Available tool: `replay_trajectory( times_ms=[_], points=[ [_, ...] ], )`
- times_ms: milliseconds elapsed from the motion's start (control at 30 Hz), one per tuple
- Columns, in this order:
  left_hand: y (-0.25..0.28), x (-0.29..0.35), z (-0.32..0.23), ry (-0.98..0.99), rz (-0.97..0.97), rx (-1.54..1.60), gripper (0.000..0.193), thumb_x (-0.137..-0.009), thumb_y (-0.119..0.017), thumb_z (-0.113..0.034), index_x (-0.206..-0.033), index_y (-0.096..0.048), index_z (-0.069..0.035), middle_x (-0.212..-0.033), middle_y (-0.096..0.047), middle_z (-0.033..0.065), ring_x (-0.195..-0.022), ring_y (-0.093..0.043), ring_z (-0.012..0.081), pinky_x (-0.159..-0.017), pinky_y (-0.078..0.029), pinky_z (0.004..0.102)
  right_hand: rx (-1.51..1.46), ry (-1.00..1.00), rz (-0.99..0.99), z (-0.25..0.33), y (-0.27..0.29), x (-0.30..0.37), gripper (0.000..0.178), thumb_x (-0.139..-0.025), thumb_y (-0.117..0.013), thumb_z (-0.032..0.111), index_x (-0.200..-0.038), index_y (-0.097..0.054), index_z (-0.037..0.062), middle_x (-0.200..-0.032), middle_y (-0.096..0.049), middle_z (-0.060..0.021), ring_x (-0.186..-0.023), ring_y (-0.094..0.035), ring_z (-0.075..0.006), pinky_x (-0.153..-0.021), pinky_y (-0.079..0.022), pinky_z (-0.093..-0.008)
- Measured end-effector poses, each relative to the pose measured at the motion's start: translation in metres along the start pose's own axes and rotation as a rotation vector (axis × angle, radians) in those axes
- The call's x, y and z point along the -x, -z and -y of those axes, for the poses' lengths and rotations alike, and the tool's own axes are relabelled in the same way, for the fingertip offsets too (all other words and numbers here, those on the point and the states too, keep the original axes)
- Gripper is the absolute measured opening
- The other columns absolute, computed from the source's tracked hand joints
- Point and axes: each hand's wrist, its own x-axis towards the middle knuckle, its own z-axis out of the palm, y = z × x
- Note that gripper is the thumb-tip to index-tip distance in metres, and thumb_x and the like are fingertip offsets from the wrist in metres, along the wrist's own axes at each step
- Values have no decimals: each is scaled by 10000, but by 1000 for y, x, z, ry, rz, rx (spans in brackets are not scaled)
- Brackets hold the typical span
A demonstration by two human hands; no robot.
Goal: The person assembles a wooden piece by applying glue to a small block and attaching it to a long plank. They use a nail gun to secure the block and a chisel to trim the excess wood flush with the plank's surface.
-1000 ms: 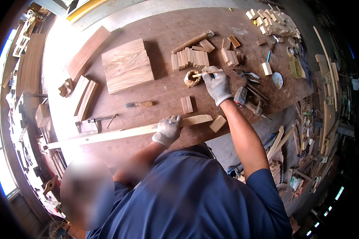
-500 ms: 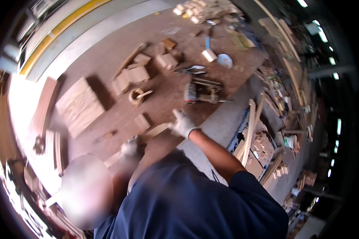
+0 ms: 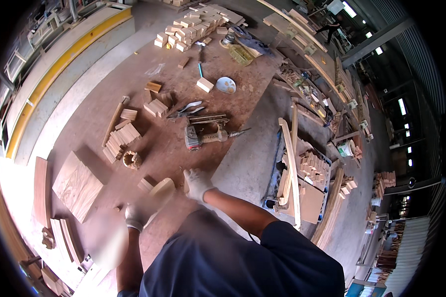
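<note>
Workbench (image 3: 168, 154), left to right: one long brown board (image 3: 41, 193); two narrow boards (image 3: 72, 241), lying side by side; one square-cornered wooden panel (image 3: 78, 185); one hammer (image 3: 114, 120) with a wooden handle; one row of small cut pieces (image 3: 122, 138), overlapping too closely to count; one round, rough-rimmed pot (image 3: 132, 159); one pistol-shaped power tool (image 3: 203, 137); one pale block (image 3: 204, 84); one white oval dish (image 3: 226, 85). Beyond them, at the far end, lies one pile of pale blocks (image 3: 191, 29), too crowded to count.

Two gloved hands are shown. The left gloved hand (image 3: 134, 217), on an upright forearm at the lower left, lies beside the pale wooden strip (image 3: 162, 190); blur hides its fingers, and whether they grip the strip cannot be told. The right gloved hand (image 3: 198, 185) reaches up and to the left, its forearm slanting in from the lower right; its fingertips are at a small block (image 3: 186, 186), but whether they are closed on it cannot be told.

The one strip lies at the near side of the bench, between the hands, its outline partly blurred. Its long axis runs obliquely from lower left to upper right, the rounded end pointing to the upper right, just beside a short striped block (image 3: 145, 185).
</note>
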Motion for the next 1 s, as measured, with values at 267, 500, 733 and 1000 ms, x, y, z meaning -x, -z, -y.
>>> replay_trajectory(
  times_ms=[267, 500, 733, 1000],
  points=[
    [26, 24, -2, 133, -98, 7, 585, -872, -845, -499, -1279, -760, -88, -1244, -746, 202, -1146, -693, 422, -985, -554, 515, -656, 149, -427, -3, 51, 25, 866, -687, -991, 255, -1425, -590, 44, -1308, -701, -173, -1165, -714, -332, -999, -581, -464],
    [25, 20, -55, 180, -252, 558, 504, -991, -779, -406, -1339, -738, -44, -1217, -777, 141, -1049, -749, 331, -948, -586, 426, -695, 280, -472, 43, 72, 31, 990, -667, -1015, 220, -1498, -518, 12, -1393, -644, -220, -1276, -659, -386, -1093, -549, -472],
    [33, 5, -92, 161, 72, 1861, 529, -1110, -645, -415, -1402, -661, 26, -1178, -753, 84, -1038, -720, 163, -907, -623, 335, -692, 486, -462, 88, 82, 25, 996, -664, -1023, 215, -1511, -532, 33, -1300, -689, -196, -1145, -717, -333, -976, -604, -430],
    [11, 9, -40, 99, 276, 2554, 415, -1075, -662, -280, -1386, -622, -8, -1164, -721, 132, -911, -684, 245, -830, -545, 373, -965, 361, -259, 86, 74, -12, 658, -830, -953, 264, -1364, -666, 9, -1190, -754, -152, -1063, -751, -257, -923, -617, -406]
  ],
)
